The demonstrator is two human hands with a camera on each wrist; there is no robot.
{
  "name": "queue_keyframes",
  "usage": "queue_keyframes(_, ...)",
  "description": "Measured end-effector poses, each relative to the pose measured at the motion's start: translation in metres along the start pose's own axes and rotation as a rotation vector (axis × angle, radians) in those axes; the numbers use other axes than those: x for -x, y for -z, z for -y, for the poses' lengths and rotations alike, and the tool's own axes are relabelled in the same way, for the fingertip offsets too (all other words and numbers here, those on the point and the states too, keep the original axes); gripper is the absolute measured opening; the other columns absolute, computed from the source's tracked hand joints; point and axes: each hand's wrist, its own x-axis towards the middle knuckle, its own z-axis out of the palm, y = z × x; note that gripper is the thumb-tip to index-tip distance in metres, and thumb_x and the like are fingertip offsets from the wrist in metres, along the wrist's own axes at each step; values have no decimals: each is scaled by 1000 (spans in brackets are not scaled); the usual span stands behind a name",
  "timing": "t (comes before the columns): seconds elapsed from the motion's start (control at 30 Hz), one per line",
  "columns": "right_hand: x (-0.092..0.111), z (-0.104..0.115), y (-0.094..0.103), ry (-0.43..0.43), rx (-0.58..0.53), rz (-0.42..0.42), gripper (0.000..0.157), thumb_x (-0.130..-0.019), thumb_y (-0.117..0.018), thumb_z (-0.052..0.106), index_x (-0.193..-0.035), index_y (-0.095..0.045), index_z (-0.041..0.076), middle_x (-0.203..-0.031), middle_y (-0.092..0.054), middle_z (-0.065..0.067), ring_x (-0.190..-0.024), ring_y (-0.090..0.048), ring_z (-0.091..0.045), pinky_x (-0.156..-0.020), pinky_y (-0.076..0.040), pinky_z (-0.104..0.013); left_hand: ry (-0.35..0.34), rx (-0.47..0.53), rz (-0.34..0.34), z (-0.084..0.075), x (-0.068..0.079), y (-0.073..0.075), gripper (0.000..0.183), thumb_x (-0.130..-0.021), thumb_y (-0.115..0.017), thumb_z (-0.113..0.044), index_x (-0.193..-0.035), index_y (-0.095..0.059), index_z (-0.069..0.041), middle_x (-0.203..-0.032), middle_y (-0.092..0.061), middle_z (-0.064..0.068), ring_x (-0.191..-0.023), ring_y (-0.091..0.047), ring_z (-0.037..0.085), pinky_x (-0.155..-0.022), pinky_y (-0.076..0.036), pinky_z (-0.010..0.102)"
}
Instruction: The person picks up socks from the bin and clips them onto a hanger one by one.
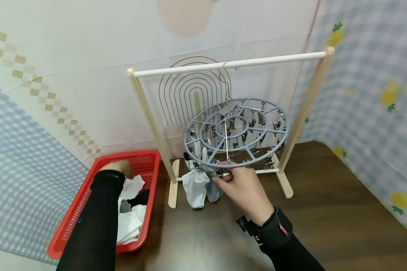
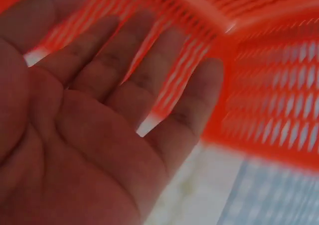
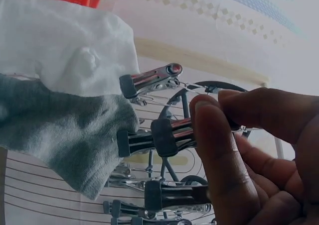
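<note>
Right wrist view shows a dark-tipped metal clip point(image 3: 172, 137) pinched between the thumb and forefinger of the right hand point(image 1: 245, 188), just beside a white sock point(image 1: 196, 188) and a grey sock point(image 1: 213, 188), each hanging from clips. These clips belong to a round blue-grey hanger point(image 1: 232, 137), and the right hand works at the near side of its rim, above the table point(image 1: 196, 233). More metal clips dangle around its rings. By a hook point(image 1: 221, 71), the hanger hangs tilted from the white top bar point(image 1: 274, 60) of a rack whose wooden posts point(image 1: 150, 124) stand on feet toward the table's back edge.

Left of the rack, by the table's left edge, sits a red basket point(image 1: 140, 160) with slotted walls. White cloths point(image 1: 129, 226), a black piece point(image 1: 140, 197) and a small grey piece point(image 1: 124, 206) lie in it. The left hand point(image 2: 99, 120) is inside the basket near its back end, its fingers extended and its palm bare. Behind the table's back edge hangs a pale backdrop point(image 1: 88, 75) with thin-lined arches; a blue-and-white checked cloth point(image 1: 366, 124) with yellow fruit prints borders the table's right edge.
</note>
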Motion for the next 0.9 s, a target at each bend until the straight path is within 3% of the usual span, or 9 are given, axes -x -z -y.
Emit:
queue_keyframes(0.1,3,0,-1,-1,-11,10,36,-87,-74,22,-122,-65,26,-91,-75,3,-72,-61,5,-58,-54,-28,51,73,13,5,-11,-28,16,-84,-74,-25,-81,-72,-10,-87,-62,11,-75,-51,26,-68,-47,43)
queue_keyframes(0.23,6,0,-2,-5,-24,33,40,-87,-74,19,-126,-64,23,-89,-74,3,-69,-60,5,-56,-53,-27,76,89,-43,17,-32,-59,25,-72,-84,-28,-74,-67,-11,-82,-59,11,-71,-51,27,-61,-47,40)
queue_keyframes(0.33,6,0,-1,6,-6,31,41,-87,-73,19,-128,-64,21,-82,-74,4,-65,-59,5,-55,-51,-27,60,80,-1,18,-41,-64,25,-73,-82,-26,-68,-62,-13,-74,-52,7,-66,-48,25,-56,-42,37)
queue_keyframes(0.4,5,-1,2,7,3,20,42,-87,-73,19,-128,-64,20,-79,-73,4,-63,-58,5,-54,-51,-27,4,94,40,14,-44,-58,26,-78,-75,-19,-63,-54,-15,-68,-45,3,-61,-42,21,-55,-36,35)
queue_keyframes(0.47,4,0,1,12,6,20,42,-87,-73,19,-127,-64,19,-80,-73,4,-63,-58,5,-54,-51,-27,-66,162,54,12,-36,-49,29,-77,-70,-9,-60,-47,-15,-63,-38,1,-57,-36,18,-54,-32,32)
queue_keyframes(0.57,3,1,2,7,-3,28,41,-87,-73,19,-127,-64,19,-86,-74,3,-66,-59,6,-55,-52,-26,-170,231,13,11,-29,-39,28,-75,-70,-4,-66,-46,-15,-65,-37,-2,-59,-34,16,-54,-31,31)
queue_keyframes(0.67,3,1,2,6,-7,30,40,-88,-73,20,-126,-64,20,-91,-75,2,-68,-60,6,-56,-53,-26,-207,290,-26,6,-16,-25,23,-77,-78,-11,-77,-55,-9,-70,-49,2,-63,-43,18,-56,-39,33)
queue_keyframes(0.8,3,1,4,3,7,21,39,-87,-73,23,-125,-65,22,-87,-74,3,-68,-60,5,-58,-53,-28,-224,258,-101,-4,5,-5,30,-80,-79,-21,-98,-64,-3,-84,-63,10,-71,-55,22,-62,-49,37)
queue_keyframes(0.9,3,1,4,-2,15,14,40,-87,-74,24,-126,-65,23,-85,-74,4,-68,-60,4,-59,-53,-29,-254,186,-205,-17,35,13,35,-83,-75,-21,-110,-67,-2,-95,-69,12,-81,-60,23,-69,-53,44)
